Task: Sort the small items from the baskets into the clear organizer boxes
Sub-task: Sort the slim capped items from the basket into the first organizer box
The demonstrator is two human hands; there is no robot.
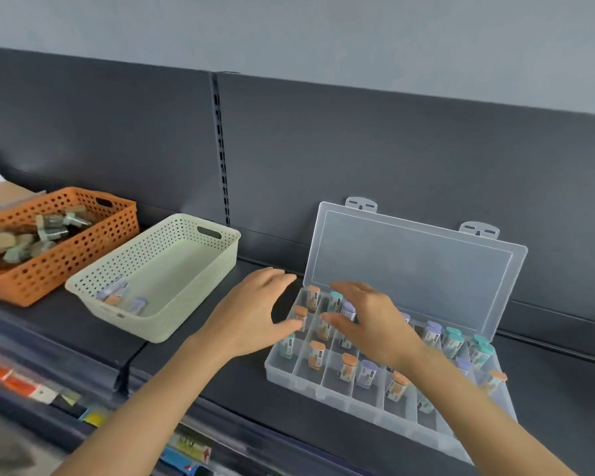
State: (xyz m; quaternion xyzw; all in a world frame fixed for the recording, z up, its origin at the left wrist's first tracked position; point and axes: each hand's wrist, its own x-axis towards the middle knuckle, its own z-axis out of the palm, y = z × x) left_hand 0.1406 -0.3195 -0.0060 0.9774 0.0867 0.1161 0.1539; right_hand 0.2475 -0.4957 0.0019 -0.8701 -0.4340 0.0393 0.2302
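Observation:
A clear organizer box (291, 376) lies on the dark shelf with its lid (409, 266) propped open. Many of its compartments hold small upright tubes with orange, teal or purple caps. My left hand (251, 314) is at the box's left end with fingers spread, its thumb beside an orange-capped tube (301, 312). My right hand (368, 321) hovers over the back rows with fingers fairly straight. A purple-capped tube (349, 309) stands between its thumb and forefinger; I cannot tell if they touch it. The cream basket (172, 255) holds a few tubes (121, 297).
An orange basket (59, 266) with several mixed small items stands at the far left, touching the cream basket. The shelf's dark back panel rises right behind the box lid. Price labels run along the front edge of the shelf (31, 389).

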